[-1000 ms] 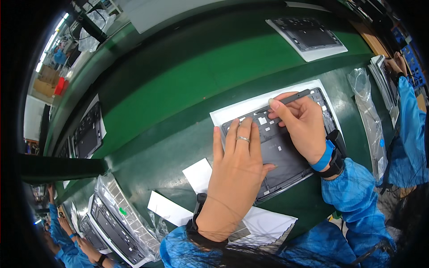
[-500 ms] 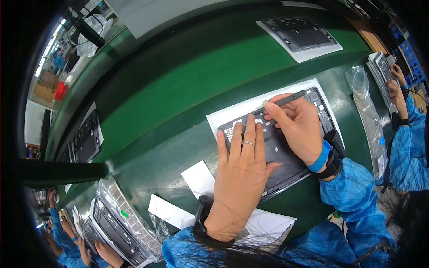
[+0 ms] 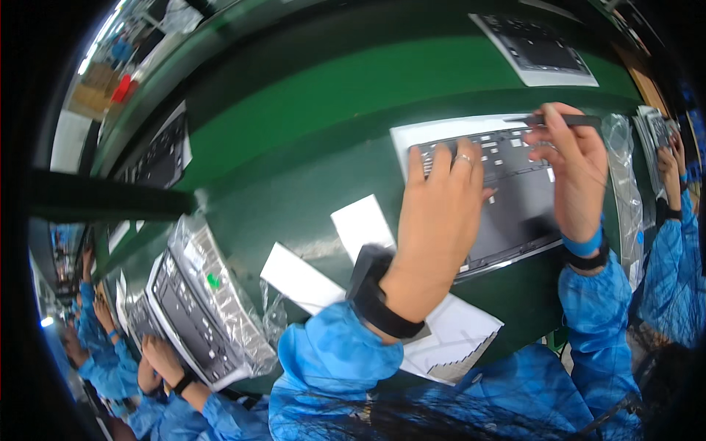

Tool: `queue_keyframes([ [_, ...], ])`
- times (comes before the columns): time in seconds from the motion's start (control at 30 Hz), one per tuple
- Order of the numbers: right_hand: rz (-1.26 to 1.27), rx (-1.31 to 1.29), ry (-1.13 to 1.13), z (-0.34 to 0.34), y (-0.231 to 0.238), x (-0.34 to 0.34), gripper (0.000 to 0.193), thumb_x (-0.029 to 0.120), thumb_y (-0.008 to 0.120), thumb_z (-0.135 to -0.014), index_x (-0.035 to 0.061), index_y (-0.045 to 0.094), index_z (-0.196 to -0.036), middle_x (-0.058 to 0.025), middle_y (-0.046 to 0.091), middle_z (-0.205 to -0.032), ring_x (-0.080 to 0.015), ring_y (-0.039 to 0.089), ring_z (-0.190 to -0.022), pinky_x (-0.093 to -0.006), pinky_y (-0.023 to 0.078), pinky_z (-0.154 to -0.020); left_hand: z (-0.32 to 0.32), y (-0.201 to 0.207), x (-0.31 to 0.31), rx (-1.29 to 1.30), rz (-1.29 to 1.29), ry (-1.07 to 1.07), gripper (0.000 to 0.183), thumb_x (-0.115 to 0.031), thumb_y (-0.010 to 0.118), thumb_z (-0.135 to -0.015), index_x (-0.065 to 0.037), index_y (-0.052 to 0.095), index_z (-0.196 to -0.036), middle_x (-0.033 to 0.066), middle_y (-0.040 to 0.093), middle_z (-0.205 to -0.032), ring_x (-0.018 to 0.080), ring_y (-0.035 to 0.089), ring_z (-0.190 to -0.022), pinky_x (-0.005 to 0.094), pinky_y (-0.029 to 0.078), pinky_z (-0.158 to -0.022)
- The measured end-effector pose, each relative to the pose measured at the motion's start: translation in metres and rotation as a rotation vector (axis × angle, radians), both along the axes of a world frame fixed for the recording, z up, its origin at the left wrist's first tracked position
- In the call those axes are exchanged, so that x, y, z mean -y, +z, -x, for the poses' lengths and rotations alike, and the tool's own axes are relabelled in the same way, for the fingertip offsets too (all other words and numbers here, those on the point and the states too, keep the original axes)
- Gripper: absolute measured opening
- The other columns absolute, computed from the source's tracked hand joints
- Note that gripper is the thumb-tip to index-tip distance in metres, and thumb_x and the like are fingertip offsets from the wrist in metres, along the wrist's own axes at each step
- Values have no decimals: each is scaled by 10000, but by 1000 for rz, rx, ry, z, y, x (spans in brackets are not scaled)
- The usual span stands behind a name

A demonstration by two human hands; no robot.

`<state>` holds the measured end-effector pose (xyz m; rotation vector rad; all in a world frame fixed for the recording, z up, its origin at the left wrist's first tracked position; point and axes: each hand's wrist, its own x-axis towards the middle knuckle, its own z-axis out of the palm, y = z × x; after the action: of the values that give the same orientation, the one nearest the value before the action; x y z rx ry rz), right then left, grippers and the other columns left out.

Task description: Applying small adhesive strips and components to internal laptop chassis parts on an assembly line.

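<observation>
A dark laptop casing panel (image 3: 515,209) with small white pads along its far part lies on a white sheet (image 3: 434,131). My left hand (image 3: 441,213) rests over its left side, fingers stretched out, fingertips at the padded strip. My right hand (image 3: 577,165) is raised over the panel's far right corner, closed round slim dark tweezers (image 3: 585,120). Their thin tip points left, above the sheet's far edge, and is blurred. Whether the tip holds anything cannot be seen.
White paper pieces (image 3: 364,224) lie left of my left forearm. Bagged parts (image 3: 228,283) and another panel (image 3: 195,316) are at the left, by a co-worker's hands (image 3: 162,360). A further panel (image 3: 540,45) lies far right; a plastic bag (image 3: 624,184) is nearer.
My right hand has lifted from the panel toward its far right corner, its tweezers now pointing left. My left hand stays on the panel. The whole view has shifted.
</observation>
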<state>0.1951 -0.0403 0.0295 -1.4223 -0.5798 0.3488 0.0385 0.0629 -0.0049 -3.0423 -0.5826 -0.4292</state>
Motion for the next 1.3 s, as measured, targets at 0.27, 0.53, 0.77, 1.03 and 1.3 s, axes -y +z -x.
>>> queue_keyframes([
  [0.27,404,157,800,76,8,-3,182,87,770,-948,-7,704,-1089,-78,741,-880,-132,714,-752,-268,535,-639,82,35,-75,-64,302,111,1003,-273,925,-740,-43,417,-1573,264,385,-1615,458,404,-1467,604,372,-1187],
  [0.53,512,330,947,81,1,-26,174,86,770,-936,1,698,-1069,-109,753,-839,-165,727,-722,-293,535,-626,58,50,-71,-532,516,366,1559,-340,1068,-457,-170,145,-1701,310,56,-1729,538,131,-1581,792,275,-1164],
  [0.77,490,405,1015,79,-11,-36,182,132,759,-954,-4,670,-1037,-135,748,-793,-239,736,-695,-343,551,-621,60,52,-72,-511,637,383,1555,-260,1067,-468,-172,124,-1703,267,-17,-1748,517,48,-1602,817,223,-1161],
  [1.03,417,387,1016,82,-16,-30,217,151,786,-944,-29,672,-985,-194,717,-761,-264,718,-662,-369,531,-602,63,46,-68,-492,545,353,1564,-254,1055,-448,-155,127,-1704,303,30,-1737,545,105,-1584,783,352,-1109],
  [1.3,257,-283,675,56,-16,16,139,65,706,-1010,-3,657,-1121,-71,736,-918,-122,714,-814,-264,572,-701,53,46,-72,-493,641,317,1531,-236,1043,-492,-138,113,-1704,304,-34,-1738,558,11,-1589,806,202,-1165],
])
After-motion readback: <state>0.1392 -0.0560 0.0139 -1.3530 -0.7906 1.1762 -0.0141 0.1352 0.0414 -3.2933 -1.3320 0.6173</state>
